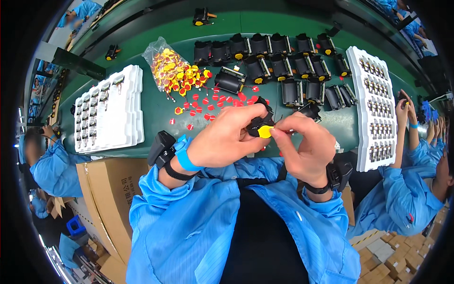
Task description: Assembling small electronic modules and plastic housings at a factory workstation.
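Observation:
My left hand [227, 135] grips a small black plastic part [259, 124] just above the near edge of the green table [156, 113]. My right hand [302, 142] pinches a round yellow sticker [265, 132] against that part. Both wrists carry black devices, and the left one has a blue strap. Loose red round stickers [213, 102] lie on the table just beyond my hands. A clear bag of yellow and red stickers [175, 71] lies behind them.
Several black parts [283, 52] stand in rows at the back. White trays sit at the left [109, 111] and right [376, 104]. Cardboard boxes [109, 189] stand at lower left. People in blue coats work on the left [52, 165] and right [406, 184].

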`<state>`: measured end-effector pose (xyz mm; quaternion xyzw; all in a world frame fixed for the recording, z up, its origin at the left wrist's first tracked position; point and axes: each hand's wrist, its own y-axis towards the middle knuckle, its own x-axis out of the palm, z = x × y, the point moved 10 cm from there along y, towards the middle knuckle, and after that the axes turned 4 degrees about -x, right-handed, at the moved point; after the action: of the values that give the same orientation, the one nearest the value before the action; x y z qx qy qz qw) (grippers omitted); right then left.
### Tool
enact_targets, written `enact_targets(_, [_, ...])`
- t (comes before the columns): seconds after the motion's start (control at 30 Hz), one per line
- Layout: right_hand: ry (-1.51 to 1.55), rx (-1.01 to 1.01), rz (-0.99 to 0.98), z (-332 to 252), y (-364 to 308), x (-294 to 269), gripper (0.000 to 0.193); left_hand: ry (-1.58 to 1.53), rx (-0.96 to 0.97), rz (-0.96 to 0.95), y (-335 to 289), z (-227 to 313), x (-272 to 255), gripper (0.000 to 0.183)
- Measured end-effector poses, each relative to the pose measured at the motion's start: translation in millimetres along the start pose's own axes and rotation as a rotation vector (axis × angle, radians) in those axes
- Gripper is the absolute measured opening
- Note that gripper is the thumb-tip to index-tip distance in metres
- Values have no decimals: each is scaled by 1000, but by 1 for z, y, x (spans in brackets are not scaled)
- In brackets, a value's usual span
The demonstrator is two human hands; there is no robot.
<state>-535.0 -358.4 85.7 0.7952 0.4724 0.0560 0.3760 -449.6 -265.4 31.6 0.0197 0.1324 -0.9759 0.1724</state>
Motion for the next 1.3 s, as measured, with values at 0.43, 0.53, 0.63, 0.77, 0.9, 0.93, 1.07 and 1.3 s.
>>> enact_targets(0.43, [90, 134, -100, 17, -7, 3, 60, 76, 149, -88, -11, 21, 6, 21])
enact_targets(0.53, [396, 163, -179, 19, -17, 17, 60, 112, 169, -57, -23, 29, 7, 22])
enact_targets(0.63, [387, 222, -43, 30, -28, 15, 56, 3, 183, 90, -39, 27, 3, 22])
enact_targets(0.77, [519, 178, -70, 22, -27, 25, 57, -3, 268, 238, -57, 23, 2, 16])
enact_targets(0.9, [475, 198, -55, 24, -35, 32, 61, -87, 176, 177, -58, 2, 9, 16])
enact_targets(0.93, [465, 207, -46, 25, -36, 32, 62, -67, 197, 187, -59, -1, 10, 16])
enact_targets(1.07, [415, 262, 52, 29, -50, 29, 62, -99, 205, 202, -56, -9, 12, 16])
enact_targets(1.3, [376, 306, -45, 51, -74, 28, 66, -18, 220, 164, -34, -31, 11, 16])
